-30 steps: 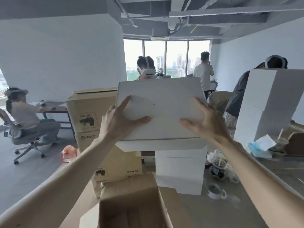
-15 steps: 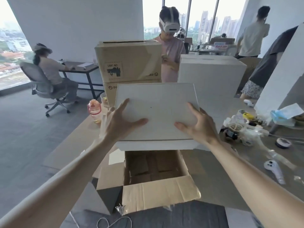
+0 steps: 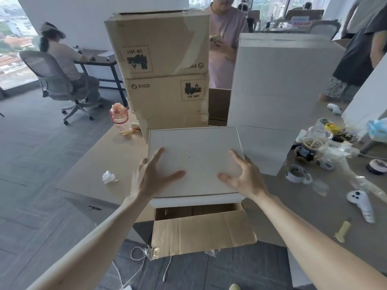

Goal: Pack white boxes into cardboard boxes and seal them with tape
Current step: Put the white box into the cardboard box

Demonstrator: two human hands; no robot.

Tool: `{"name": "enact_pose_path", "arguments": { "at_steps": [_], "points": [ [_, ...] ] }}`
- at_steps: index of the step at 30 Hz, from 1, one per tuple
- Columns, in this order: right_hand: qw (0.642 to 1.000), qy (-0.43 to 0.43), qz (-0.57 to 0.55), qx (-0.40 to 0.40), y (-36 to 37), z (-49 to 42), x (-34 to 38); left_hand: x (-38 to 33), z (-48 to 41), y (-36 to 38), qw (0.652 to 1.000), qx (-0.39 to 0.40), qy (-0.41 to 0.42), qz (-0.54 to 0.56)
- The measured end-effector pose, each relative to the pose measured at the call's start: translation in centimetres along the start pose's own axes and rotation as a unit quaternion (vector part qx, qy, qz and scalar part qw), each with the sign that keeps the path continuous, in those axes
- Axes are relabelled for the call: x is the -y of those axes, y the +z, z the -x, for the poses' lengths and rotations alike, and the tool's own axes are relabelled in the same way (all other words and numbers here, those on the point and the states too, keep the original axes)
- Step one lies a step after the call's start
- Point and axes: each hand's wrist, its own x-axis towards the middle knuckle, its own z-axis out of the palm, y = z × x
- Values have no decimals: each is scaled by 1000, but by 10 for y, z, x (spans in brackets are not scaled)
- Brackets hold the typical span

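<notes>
**WHITE BOX POSITIONED OVER OPEN CARTON, READY FOR LOWERING**

Grips the white box (image 3: 196, 160) from both sides, left hand (image 3: 149, 178) near the left edge and right hand (image 3: 244, 176) near the right edge. Spreads each hand wide, with thumb and forefinger laid flat on the lid and the remaining fingers dropped over the side, mostly out of view. Probably chosen to clamp a broad, flat item without tilt and to keep the underside free for entry.

Holds the white box level and in the air, directly above the rear part of the open cardboard box (image 3: 201, 233), long side parallel to the carton mouth. Judged as alignment before descent; not yet inside.

Keeps the near flap of the open cardboard box folded outward and down, clearing the mouth. Cannot confirm the interior contents, largely hidden under the white box.

Recommended next, by judgement only:
- Lower straight down and keep level.
- Release only after clearing the rim, to avoid trapping fingers against the carton walls.

Within reach for later steps:
- Tall stack of white boxes (image 3: 282, 80) behind and to the right, as supply.
- Tape roll (image 3: 297, 174) on the table (image 3: 94, 164), right of the carton, for sealing.
- Stacked cardboard boxes (image 3: 159, 49) directly behind.
</notes>
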Motion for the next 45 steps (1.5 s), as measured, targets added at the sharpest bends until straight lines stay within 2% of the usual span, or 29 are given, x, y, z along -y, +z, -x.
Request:
{"name": "enact_pose_path", "arguments": {
  "at_steps": [7, 13, 17, 22, 29, 31, 37, 40, 45],
  "points": [
    [997, 35, -18, 63, 24, -14, -37, 11, -4, 30, 999, 20, -33, -3],
    [994, 37, 49, 88, 39, -15, -56, 24, -3, 62, 995, 59, -79, -5],
    [991, 54, -22, 119, 54, -16, -76, 31, -2, 81, 992, 79, -102, 10],
    [989, 61, -38, 131, 66, -22, -87, 44, -4, 101, 988, 94, -123, 20],
    [982, 41, 76, 167, 72, -23, -105, 60, -18, 103, 984, 106, -85, -118],
    [981, 19, 78, 178, 73, -24, -106, 64, -24, 102, 983, 108, -89, -116],
    [994, -6, 63, 86, 64, -42, -121, 64, -33, 95, 990, 51, -121, -60],
    [997, 31, 64, 42, 53, -58, -143, 66, -37, 89, 988, 12, -150, -43],
    [967, 228, -16, 109, 40, -73, -185, 85, -47, 91, 977, 58, -198, -47]
  ]
}}
